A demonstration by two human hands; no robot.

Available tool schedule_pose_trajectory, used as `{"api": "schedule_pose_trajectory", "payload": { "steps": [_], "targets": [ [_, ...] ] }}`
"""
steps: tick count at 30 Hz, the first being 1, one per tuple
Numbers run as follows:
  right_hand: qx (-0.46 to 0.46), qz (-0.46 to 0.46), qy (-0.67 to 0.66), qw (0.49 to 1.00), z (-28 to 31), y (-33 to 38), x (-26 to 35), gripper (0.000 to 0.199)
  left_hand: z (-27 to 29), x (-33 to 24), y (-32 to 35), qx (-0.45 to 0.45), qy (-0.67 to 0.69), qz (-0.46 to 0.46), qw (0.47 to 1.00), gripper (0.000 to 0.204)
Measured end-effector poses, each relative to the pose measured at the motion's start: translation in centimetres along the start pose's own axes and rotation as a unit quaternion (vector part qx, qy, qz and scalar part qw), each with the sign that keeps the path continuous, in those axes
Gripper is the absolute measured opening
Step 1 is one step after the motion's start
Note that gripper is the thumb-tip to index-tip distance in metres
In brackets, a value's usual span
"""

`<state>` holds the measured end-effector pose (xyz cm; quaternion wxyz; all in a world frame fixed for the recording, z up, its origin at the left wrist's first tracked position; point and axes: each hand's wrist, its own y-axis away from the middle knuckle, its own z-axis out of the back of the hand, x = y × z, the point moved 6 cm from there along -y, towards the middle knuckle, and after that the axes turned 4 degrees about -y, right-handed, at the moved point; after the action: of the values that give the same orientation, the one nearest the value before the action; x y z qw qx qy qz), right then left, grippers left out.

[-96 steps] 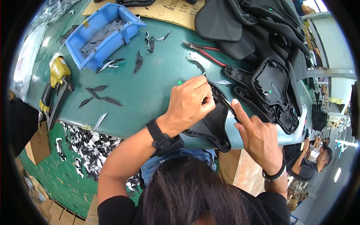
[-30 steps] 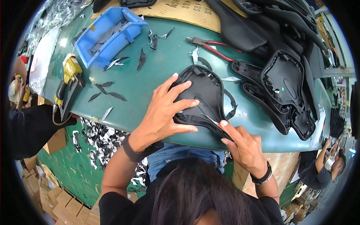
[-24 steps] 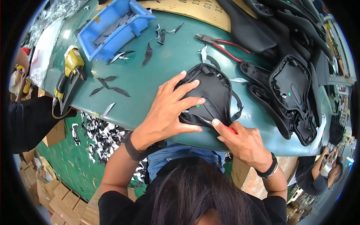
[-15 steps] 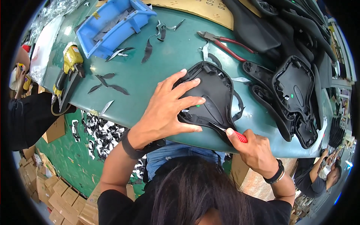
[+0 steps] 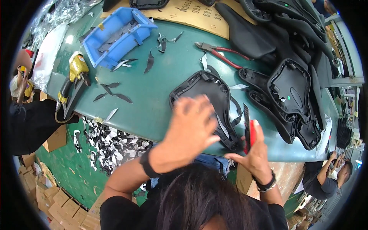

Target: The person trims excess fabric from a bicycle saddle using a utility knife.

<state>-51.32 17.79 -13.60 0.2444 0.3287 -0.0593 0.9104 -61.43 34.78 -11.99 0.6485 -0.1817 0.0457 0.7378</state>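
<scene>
Beneath left hand (image 5: 193, 128): smooth, curved black saddle (image 5: 219, 94).

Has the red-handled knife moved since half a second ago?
Yes: rightward, judged against the red-handled pliers. The knife is now beside the black bicycle saddle, no longer over its narrow end.

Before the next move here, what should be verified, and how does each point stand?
1. Knife in the right hand: ok, held by its red handle.
2. Blade apart from the left hand: ok.
3. Left hand steadying the black seat: cannot tell; it is blurred over it.
4. Seat hollow side up: ok.
5. Pliers clear of both hands: ok.
6. No scraps beside the seat: not ok, a pale strip lies there.
</scene>
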Motion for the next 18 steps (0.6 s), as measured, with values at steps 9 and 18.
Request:
{"api": "schedule_pose_trajectory", "payload": {
  "steps": [9,18],
  "targets": [
    [-0.002,0.021,-0.149,0.989,-5.4,0.9,4.3,0.121,-4.8,3.8,6.8,-0.188,0.545,0.454,0.679,0.066],
    [-0.093,-0.156,-0.449,0.875,-1.9,-3.2,1.1,0.045,2.0,4.3,-0.8,0.137,0.099,-0.112,0.979,0.035]
  ]
}}
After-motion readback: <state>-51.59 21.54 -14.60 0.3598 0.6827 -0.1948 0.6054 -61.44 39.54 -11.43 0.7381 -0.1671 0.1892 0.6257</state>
